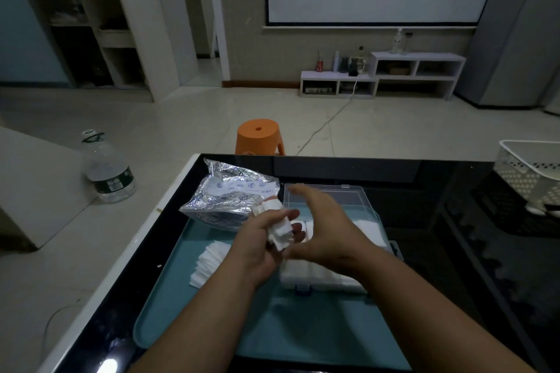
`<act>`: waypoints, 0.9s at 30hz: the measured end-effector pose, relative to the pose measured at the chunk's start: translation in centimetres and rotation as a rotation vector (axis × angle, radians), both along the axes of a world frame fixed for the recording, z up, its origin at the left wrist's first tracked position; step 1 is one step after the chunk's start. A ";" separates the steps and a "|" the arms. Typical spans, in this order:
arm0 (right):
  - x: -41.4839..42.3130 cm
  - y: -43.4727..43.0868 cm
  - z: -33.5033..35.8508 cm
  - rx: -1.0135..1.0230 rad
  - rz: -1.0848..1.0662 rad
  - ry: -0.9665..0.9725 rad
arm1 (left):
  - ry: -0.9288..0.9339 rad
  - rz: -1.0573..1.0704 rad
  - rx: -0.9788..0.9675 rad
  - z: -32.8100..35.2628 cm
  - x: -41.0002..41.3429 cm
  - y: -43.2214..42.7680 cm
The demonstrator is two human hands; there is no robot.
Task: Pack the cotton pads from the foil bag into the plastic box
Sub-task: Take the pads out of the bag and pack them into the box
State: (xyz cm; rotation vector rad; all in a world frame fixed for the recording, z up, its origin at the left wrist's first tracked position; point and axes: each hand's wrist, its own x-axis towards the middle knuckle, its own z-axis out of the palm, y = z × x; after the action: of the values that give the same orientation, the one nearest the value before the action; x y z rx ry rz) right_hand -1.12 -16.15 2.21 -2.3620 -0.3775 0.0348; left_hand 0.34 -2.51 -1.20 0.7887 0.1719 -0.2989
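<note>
A crinkled silver foil bag (222,195) lies on the far left of a teal tray (303,333). A clear plastic box (333,277) stands open on the tray, its lid (330,195) tipped back, with white cotton pads (368,228) lying inside. My left hand (257,244) is shut on a small stack of white cotton pads (280,232), held above the box's left edge. My right hand (321,227) hovers beside that stack with fingers spread, its fingertips near the pads, and hides much of the box. A loose pile of cotton pads (209,260) lies on the tray to the left.
The tray rests on a glossy black table (454,251) with a white left edge. A white perforated basket (530,172) stands at the table's right. An orange stool (259,136) and a large water bottle (107,168) stand on the floor beyond.
</note>
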 end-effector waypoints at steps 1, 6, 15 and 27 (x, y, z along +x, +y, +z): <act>0.0 0.2 -0.1 -0.012 0.036 0.008 | -0.006 -0.032 0.022 0.1 -0.1 -0.2; -0.2 0.4 0.1 -0.127 0.079 -0.045 | -0.065 -0.146 0.117 0.3 -0.7 -0.8; -0.5 0.1 0.8 -0.094 0.080 -0.002 | -0.133 -0.259 0.082 0.0 -0.8 -0.3; -0.3 0.2 0.5 -0.105 0.039 0.019 | -0.033 -0.262 -0.024 -0.1 -0.7 -0.4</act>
State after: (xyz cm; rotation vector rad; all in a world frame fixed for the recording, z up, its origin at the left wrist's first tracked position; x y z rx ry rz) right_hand -1.44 -15.96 2.72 -2.4555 -0.4219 0.0968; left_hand -0.33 -2.89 -1.31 0.7928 0.0331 -0.5340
